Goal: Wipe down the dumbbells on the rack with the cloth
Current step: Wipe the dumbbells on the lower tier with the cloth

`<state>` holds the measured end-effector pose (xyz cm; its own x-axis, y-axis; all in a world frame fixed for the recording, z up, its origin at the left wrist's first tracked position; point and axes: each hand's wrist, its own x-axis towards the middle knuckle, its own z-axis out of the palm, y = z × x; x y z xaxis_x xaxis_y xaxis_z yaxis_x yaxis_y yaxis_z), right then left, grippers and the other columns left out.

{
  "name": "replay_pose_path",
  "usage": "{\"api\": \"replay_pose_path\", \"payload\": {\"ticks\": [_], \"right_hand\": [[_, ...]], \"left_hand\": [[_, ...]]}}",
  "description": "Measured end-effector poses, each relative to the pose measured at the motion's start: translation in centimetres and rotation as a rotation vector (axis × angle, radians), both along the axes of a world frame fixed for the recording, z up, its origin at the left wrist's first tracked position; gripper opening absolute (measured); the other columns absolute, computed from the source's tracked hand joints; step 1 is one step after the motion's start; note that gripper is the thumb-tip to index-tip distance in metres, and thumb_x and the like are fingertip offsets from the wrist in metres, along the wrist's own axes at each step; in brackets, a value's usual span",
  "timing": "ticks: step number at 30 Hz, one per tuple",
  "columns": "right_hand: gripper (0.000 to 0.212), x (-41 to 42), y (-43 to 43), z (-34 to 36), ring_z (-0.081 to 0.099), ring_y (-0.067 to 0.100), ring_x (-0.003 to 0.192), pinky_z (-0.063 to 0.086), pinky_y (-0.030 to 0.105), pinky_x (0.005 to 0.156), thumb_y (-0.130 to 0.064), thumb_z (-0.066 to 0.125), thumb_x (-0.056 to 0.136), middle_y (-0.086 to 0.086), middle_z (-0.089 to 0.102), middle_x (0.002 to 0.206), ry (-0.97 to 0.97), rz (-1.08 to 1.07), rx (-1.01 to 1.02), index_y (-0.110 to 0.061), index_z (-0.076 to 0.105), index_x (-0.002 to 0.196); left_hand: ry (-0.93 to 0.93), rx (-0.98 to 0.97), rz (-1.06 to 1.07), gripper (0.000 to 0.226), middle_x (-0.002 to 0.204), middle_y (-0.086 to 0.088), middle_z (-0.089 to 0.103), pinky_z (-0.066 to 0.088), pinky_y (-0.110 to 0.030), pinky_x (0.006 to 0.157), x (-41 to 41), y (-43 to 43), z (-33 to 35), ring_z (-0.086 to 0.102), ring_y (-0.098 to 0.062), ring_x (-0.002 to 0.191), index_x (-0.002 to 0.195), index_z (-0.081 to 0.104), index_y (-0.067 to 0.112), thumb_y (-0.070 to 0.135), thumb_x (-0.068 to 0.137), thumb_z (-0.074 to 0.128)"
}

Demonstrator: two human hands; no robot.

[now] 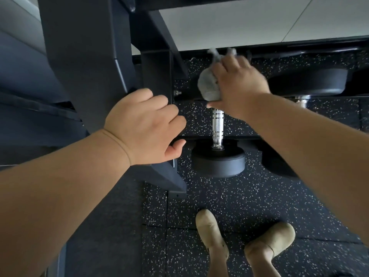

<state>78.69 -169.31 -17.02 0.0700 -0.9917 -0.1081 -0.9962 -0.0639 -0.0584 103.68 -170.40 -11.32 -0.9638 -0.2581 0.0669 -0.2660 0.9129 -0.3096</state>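
While the right hand (pixel 237 84) clutches the cloth (pixel 207 84) on the dumbbell (pixel 217 124), whether the left hand (pixel 143 120) grips the rack (pixel 89 56) is unclear. A hard shove could roll the dumbbell off.

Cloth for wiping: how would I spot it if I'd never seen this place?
Find the black metal rack over the speckled floor. On it lies a black dumbbell with a silver handle. At the handle's far end, the right hand grips the crumpled grey cloth, the only soft thing among hard metal.
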Motion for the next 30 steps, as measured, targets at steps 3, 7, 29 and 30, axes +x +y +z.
{"api": "replay_pose_path", "payload": {"ticks": [3, 7, 29, 30], "right_hand": [[0.082, 1.6, -0.9, -0.8, 0.057, 0.037, 0.112, 0.056, 0.051, 0.089, -0.052, 0.086, 0.070, 0.011, 0.058, 0.126, 0.015, 0.091, -0.031, -0.018, 0.054, 0.138], [0.091, -1.6, 0.4, -1.2, 0.055, 0.038, 0.125, 0.054, 0.056, 0.099, -0.053, 0.085, 0.073, 0.011, 0.050, 0.145, -0.160, 0.030, -0.033, -0.026, 0.045, 0.150], [0.025, -2.4, 17.2, 10.4, 0.063, 0.013, 0.070, 0.049, 0.025, 0.050, -0.033, 0.069, 0.091, -0.004, 0.060, 0.085, -0.460, -0.392, 0.563, -0.027, 0.045, 0.097], [0.026, -2.4, 17.8, 11.1, 0.064, 0.014, 0.070, 0.047, 0.025, 0.049, -0.033, 0.069, 0.090, -0.003, 0.061, 0.086, -0.465, -0.397, 0.569, -0.027, 0.044, 0.097]], "left_hand": [[-0.009, 0.001, 0.012, 0.036, 0.066, -0.002, 0.049, 0.033, -0.039, 0.065, -0.1, 0.1, 0.1, 0.047, -0.027, 0.063, 0.075, 0.062, 0.015, 0.045, 0.093, 0.051], [-0.003, -0.005, 0.004, 0.037, 0.066, -0.002, 0.048, 0.032, -0.038, 0.065, -0.1, 0.1, 0.1, 0.047, -0.027, 0.063, 0.075, 0.061, 0.015, 0.045, 0.094, 0.048], [-0.409, 0.384, 0.574, 0.047, 0.118, 0.000, 0.065, 0.047, -0.044, 0.097, -4.0, 4.0, 4.2, 0.062, -0.025, 0.109, 0.124, 0.067, 0.025, 0.058, 0.098, 0.046], [-0.305, 0.575, 0.669, 0.044, 0.123, 0.001, 0.061, 0.051, -0.044, 0.096, -4.4, 5.8, 4.5, 0.060, -0.024, 0.111, 0.129, 0.064, 0.027, 0.055, 0.098, 0.052]]}}
